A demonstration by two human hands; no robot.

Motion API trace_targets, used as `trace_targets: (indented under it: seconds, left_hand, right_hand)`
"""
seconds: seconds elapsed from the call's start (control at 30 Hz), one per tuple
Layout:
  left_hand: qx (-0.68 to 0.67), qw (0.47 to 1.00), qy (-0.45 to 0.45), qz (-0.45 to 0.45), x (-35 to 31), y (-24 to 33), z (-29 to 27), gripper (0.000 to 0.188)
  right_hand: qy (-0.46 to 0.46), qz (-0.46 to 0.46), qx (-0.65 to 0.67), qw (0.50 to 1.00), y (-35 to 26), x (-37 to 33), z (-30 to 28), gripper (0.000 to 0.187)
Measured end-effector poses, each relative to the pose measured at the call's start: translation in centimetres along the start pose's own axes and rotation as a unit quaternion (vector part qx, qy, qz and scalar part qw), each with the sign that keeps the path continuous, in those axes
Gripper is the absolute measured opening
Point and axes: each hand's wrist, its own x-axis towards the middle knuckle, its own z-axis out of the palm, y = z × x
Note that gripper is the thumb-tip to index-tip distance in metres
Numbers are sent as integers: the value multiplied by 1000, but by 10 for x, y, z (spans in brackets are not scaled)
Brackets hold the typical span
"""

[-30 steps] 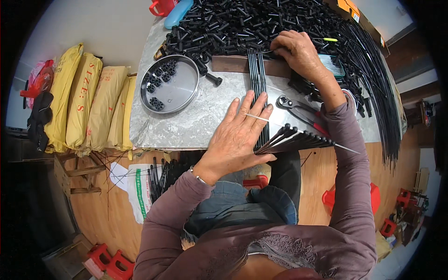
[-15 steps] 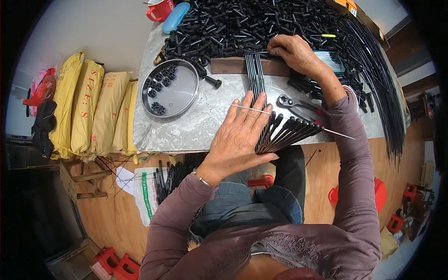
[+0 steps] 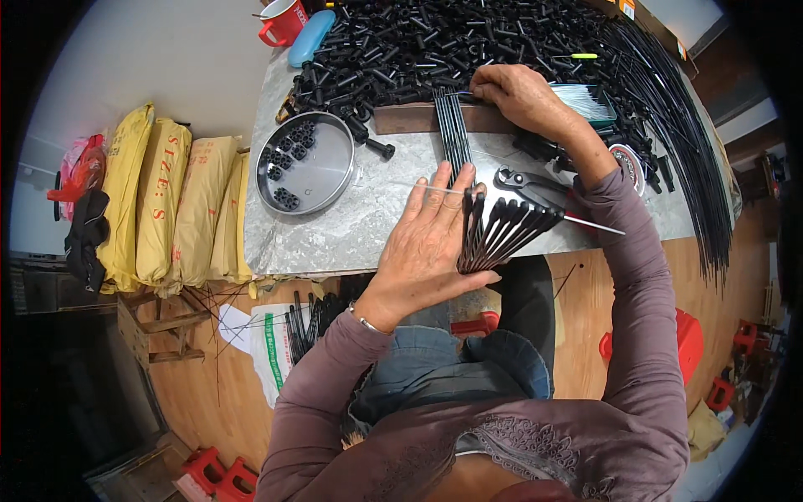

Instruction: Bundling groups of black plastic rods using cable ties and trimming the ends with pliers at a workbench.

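My left hand (image 3: 427, 247) lies flat with fingers stretched over a row of thin black rods (image 3: 452, 125). The rods run away from me, their far ends resting on a brown wooden block (image 3: 406, 119). Across my left fingers passes a thin pale rod (image 3: 598, 225). Along it, right of those fingers, black knobbed ends (image 3: 519, 214) fan out. By the rods' far ends, my right hand (image 3: 523, 96) is closed in a pinch; a thin strip seems to reach from its fingertips, its kind unclear. Pliers (image 3: 527, 186) with red on the grips lie beneath my right forearm.
A round metal tray (image 3: 330, 180) holds small black clusters. Black bolt-like parts (image 3: 401, 50) heap across the table's back, beside a blue case (image 3: 311, 39) and red mug (image 3: 284, 21). Long black rods (image 3: 698, 192) overhang the right edge. Yellow sacks (image 3: 163, 201) stand left.
My right hand's fingertips have shifted slightly left along the wooden block. The fan of black knobbed ends has moved a little left and bunched differently. My left hand stays flat.
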Motion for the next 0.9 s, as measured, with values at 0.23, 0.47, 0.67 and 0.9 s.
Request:
trace_targets:
  seconds: [0.23, 0.47, 0.67, 0.9]
  left_hand:
    - [10, 1000, -5, 2, -1, 0, 0, 92]
    - [-9, 1000, 9, 5, -2, 0, 1, 93]
    - [-19, 1000, 4, 4, -1, -1, 0, 93]
    - [-12, 1000, -11, -1, -2, -1, 0, 93]
  right_hand:
    - [9, -19, -14, 1000, -1, 4, 4, 18]
    - [-2, -12, -9, 1000, -5, 3, 3, 17]
    - [9, -15, 35, 999, 15, 7, 6, 20]
    - [14, -7, 56, 998, 14, 6, 5, 18]
